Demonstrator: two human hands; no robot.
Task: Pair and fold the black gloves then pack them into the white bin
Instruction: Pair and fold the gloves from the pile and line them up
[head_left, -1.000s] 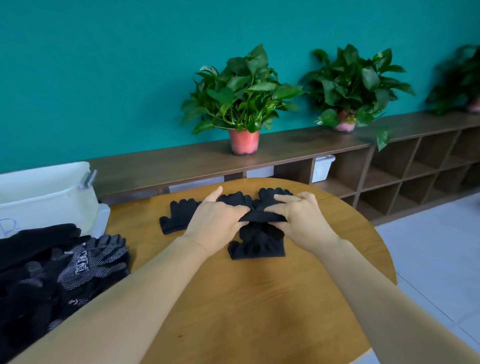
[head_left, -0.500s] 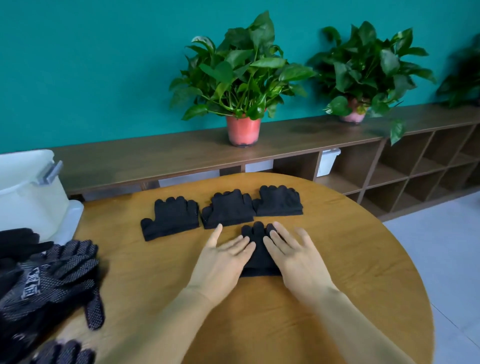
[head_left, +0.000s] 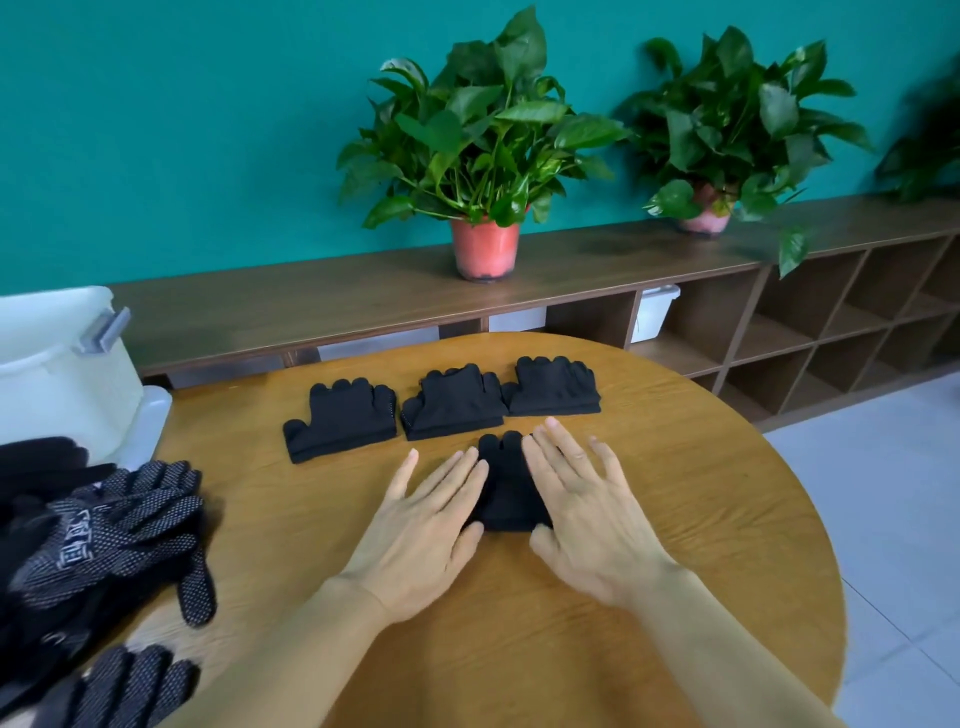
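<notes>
Lengthwise outward, folded gloves (head_left: 506, 491) (tips farthest)

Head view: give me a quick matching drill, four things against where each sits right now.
Things:
1 bin
2 loose gloves
3 nearest folded pair
4 red pot

Places:
A on the shelf
B between the left hand and right hand
C far left, behind the glove pile
D piled on the table's near left

Pairs: 1-C, 2-D, 3-B, 4-A.
</notes>
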